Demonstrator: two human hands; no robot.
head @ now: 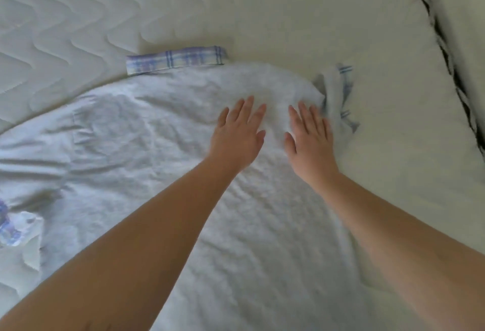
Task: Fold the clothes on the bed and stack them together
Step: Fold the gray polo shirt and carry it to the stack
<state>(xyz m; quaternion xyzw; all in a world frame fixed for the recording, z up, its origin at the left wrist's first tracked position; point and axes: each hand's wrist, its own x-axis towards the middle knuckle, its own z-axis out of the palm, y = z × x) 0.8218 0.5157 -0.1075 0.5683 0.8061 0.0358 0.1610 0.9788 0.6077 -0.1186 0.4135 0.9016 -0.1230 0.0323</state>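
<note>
Left grip (237,135) and right grip (309,138) flat on garment (147,147), bottom cropped.

One white garment (162,141) lies spread on one bed (288,15). Three patches of blue plaid trim show at its edges: one band (175,60) at the far edge, one bunch (338,94) on the right, one (10,223) at the left. Two hands, left (237,135) and right (309,138), lie flat on it.

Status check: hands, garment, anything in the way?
Left hand and right hand open, flat on the white garment. Garment spread on mattress, plaid collar at far edge. Nothing blocking.
</note>
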